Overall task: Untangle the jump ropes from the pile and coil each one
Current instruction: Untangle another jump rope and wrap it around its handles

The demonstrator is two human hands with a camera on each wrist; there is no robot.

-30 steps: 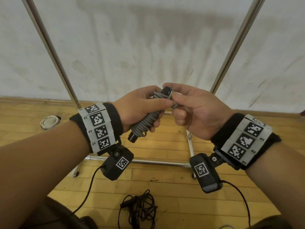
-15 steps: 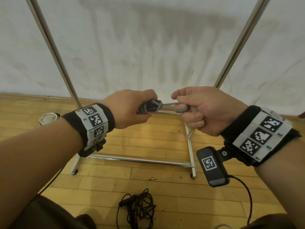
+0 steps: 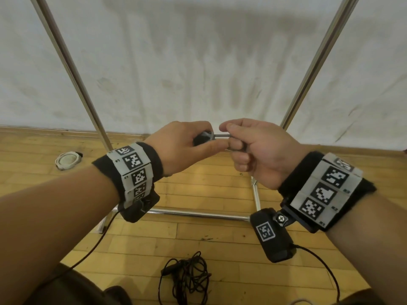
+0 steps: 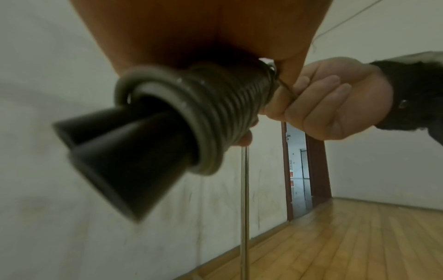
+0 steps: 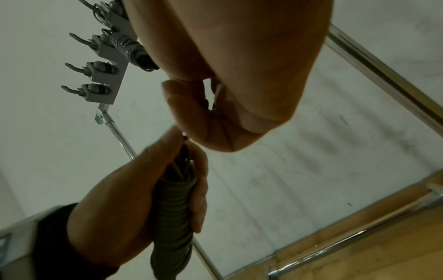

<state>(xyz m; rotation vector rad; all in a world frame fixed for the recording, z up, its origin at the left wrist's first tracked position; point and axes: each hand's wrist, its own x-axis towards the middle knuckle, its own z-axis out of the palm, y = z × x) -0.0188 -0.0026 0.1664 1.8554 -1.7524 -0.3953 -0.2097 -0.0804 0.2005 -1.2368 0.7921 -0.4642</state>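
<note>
A grey jump rope (image 3: pixel 203 137) is wound in tight turns round its two black handles (image 4: pixel 115 157). My left hand (image 3: pixel 189 144) grips this bundle (image 5: pixel 175 199) at chest height, and the hand hides most of it in the head view. My right hand (image 3: pixel 242 142), just to the right, pinches a short taut stretch of the same rope (image 3: pixel 220 135) coming off the bundle's top. On the floor below lies a tangled black jump rope (image 3: pixel 187 280). A coiled white rope (image 3: pixel 67 160) lies on the floor at the left.
A chrome rack frame (image 3: pixel 198 213) stands on the wooden floor in front of a white sheet. In the right wrist view, a grey hook bar (image 5: pixel 105 75) on the rack carries another wound rope (image 5: pixel 127 49). Camera cables hang from both wrists.
My left hand has rolled palm-down, so the wound bundle is now hidden under it. My right hand drew a bit of rope out to the right and now holds it closer to the bundle.
</note>
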